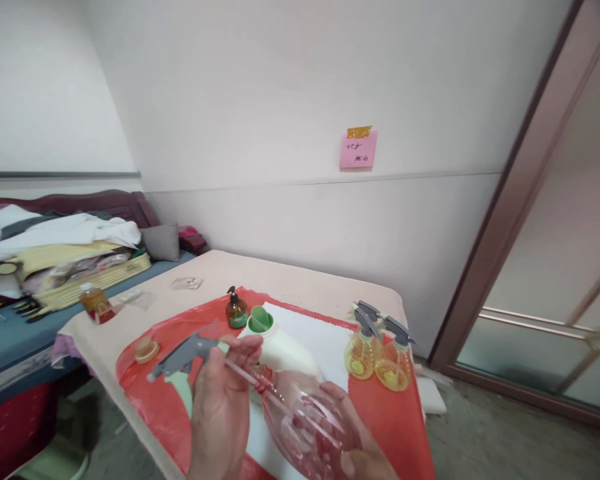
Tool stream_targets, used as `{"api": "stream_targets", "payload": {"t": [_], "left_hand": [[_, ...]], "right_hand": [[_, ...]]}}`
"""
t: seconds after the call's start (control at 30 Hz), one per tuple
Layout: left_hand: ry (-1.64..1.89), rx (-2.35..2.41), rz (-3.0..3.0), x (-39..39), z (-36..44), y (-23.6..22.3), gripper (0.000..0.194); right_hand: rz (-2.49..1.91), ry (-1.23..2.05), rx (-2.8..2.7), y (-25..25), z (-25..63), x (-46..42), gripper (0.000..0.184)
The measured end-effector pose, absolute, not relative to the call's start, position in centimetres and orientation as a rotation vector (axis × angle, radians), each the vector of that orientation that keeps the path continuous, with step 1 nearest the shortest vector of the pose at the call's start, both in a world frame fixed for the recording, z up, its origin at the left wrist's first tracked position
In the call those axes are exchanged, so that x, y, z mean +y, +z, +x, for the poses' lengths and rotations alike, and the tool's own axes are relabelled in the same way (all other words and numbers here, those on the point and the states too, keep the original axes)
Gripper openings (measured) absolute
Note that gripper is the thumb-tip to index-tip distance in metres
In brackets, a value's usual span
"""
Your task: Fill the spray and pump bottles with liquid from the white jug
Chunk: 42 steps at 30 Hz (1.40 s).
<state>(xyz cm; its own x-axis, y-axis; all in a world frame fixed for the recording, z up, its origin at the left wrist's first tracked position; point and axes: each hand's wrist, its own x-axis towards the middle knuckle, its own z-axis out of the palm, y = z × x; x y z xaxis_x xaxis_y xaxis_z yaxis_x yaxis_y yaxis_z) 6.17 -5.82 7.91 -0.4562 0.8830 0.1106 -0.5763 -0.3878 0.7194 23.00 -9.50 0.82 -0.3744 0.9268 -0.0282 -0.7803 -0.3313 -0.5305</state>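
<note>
My left hand (223,407) is closed around a grey spray trigger head (183,357), whose thin dip tube runs down into a clear pink bottle (305,420). My right hand (363,443) cups that bottle from below and the right, fingers wrapped on it. The bottle is tilted, neck toward the left, above a red plastic sheet (397,420) on the table. Just behind my hands lies a white jug with a green cap (261,320), on a white cloth (320,337).
Two yellow spray bottles with grey triggers (377,353) stand at the right on the red sheet. A small brown pump bottle (236,310), a tan lid (146,349) and an amber bottle (96,303) sit further left. Bedding is piled at left; a glass door stands right.
</note>
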Motion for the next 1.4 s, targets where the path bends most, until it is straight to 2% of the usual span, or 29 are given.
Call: {"api": "stream_targets", "payload": {"t": [0.23, 0.33, 0.4, 0.6, 0.7, 0.93, 1.2, 1.4], "left_hand": [[2.312, 0.853, 0.288, -4.9, 0.5, 9.7, 0.033], [2.361, 0.889, 0.269, -4.4, -0.9, 9.4, 0.031], [2.344, 0.903, 0.282, -4.1, -1.0, 8.9, 0.032], [2.2, 0.875, 0.368, -3.5, -0.4, 7.7, 0.032], [2.22, 0.865, 0.384, -3.6, -0.6, 7.6, 0.03], [2.238, 0.835, 0.397, -3.8, -1.1, 7.8, 0.03], [2.213, 0.806, 0.34, -3.7, -1.4, 7.6, 0.03], [2.211, 0.805, 0.33, -3.8, -1.7, 7.6, 0.03]], "right_hand": [[-0.528, 1.813, -0.412, -2.9, 24.2, -6.1, 0.064], [-0.628, 1.704, -0.377, -2.5, 24.9, -4.8, 0.073], [-0.659, 1.606, -0.486, -0.8, 25.2, -4.4, 0.077], [-0.884, 1.353, -0.942, 6.1, 25.2, -3.6, 0.059], [-1.01, 1.263, -1.131, 8.5, 24.9, -2.6, 0.059], [-1.169, 1.142, -1.452, 12.0, 25.1, -0.2, 0.067], [-1.35, 0.995, -1.753, 16.8, 23.5, 0.4, 0.067], [-1.4, 0.805, -1.967, 19.6, 21.6, 1.5, 0.058]]}}
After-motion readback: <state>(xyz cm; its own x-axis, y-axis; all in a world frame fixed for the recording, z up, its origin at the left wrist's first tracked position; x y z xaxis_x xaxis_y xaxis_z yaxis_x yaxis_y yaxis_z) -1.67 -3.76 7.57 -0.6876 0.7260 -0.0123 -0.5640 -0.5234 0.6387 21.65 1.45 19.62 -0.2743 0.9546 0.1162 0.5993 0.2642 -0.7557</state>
